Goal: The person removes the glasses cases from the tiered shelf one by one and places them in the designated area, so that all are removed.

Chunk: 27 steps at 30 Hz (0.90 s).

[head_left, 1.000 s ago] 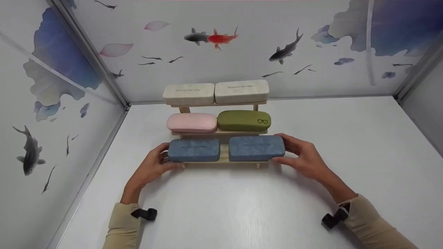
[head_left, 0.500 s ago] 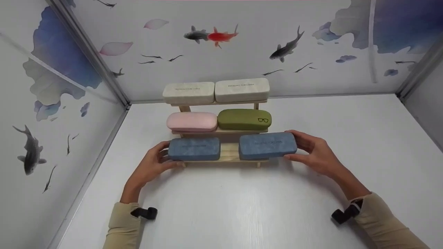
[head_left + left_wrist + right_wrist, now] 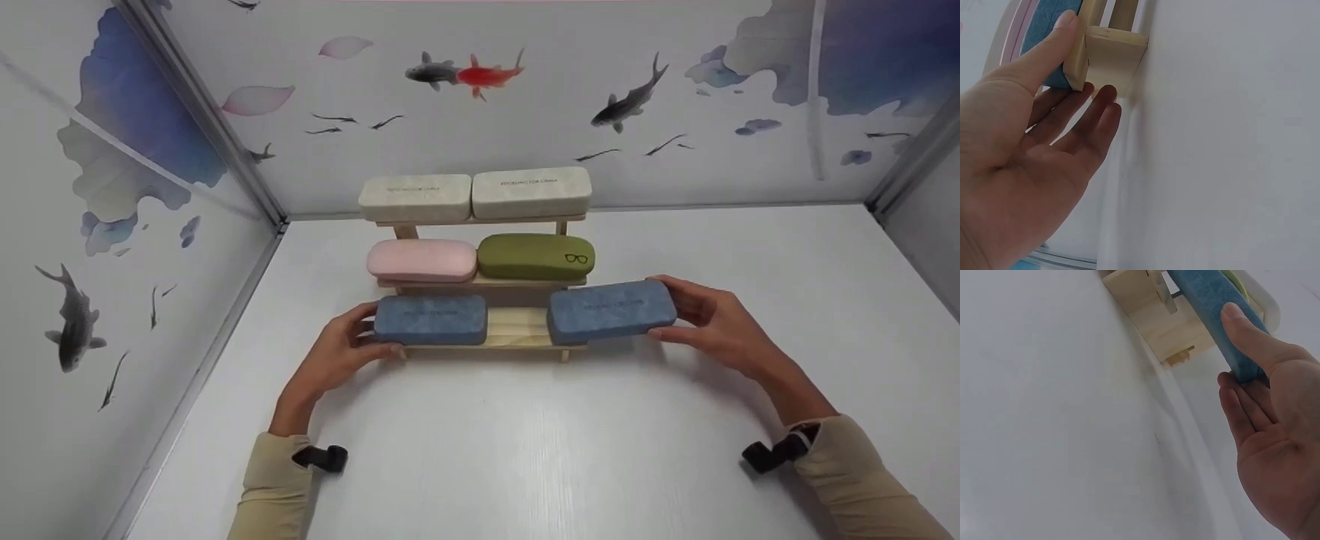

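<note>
A wooden three-tier rack [image 3: 517, 319] bears glasses cases. On its lowest tier, a blue glasses case [image 3: 431, 320] lies at the left. My left hand [image 3: 341, 349] holds that case's left end, thumb [image 3: 1053, 48] in front and fingers behind and below. My right hand [image 3: 720, 330] grips the outer end of a second blue glasses case [image 3: 611, 310], with the thumb [image 3: 1247, 332] on its front side. This case slants, its right end higher and jutting past the tier; its left end is over the tier. Whether it touches the wood there, I cannot tell.
The middle tier carries a pink glasses case [image 3: 421, 259] beside a green one [image 3: 534, 255] with a glasses print. Two cream cases [image 3: 416, 196] stand on the top tier. White panels [image 3: 555, 112] with painted fish rise behind and left of the white table [image 3: 525, 450].
My right hand has carried its blue case to the right and tilted it, widening the gap between the two blue cases. The left hand and its case stay in place on the rack.
</note>
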### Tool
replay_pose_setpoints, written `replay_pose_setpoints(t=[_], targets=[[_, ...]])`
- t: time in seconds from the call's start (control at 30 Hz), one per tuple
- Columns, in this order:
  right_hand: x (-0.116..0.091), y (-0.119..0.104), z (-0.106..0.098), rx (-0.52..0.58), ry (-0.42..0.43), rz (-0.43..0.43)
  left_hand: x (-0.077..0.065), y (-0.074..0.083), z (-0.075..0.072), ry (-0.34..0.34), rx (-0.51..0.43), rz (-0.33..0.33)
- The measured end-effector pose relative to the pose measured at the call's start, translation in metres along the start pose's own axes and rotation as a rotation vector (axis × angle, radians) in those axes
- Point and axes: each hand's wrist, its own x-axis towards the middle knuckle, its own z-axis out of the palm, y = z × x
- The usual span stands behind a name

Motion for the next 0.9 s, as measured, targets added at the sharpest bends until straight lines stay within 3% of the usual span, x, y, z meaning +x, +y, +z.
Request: replay_pose_setpoints(t=[0.23,0.47,0.9], targets=[[-0.005,0.005,-0.021,0.011,-0.002,0.048,0.0,0.003,0.002,-0.003,-0.003,-0.009],[-0.012,0.01,-0.035,-0.017,0.086,0.128,-0.002,-0.002,-0.001,-0.009,-0.023,-0.014],[0.001,0.015,-0.028,-0.161,0.212,0.154,-0.001,0.001,-0.003,-0.008,0.032,-0.021]])
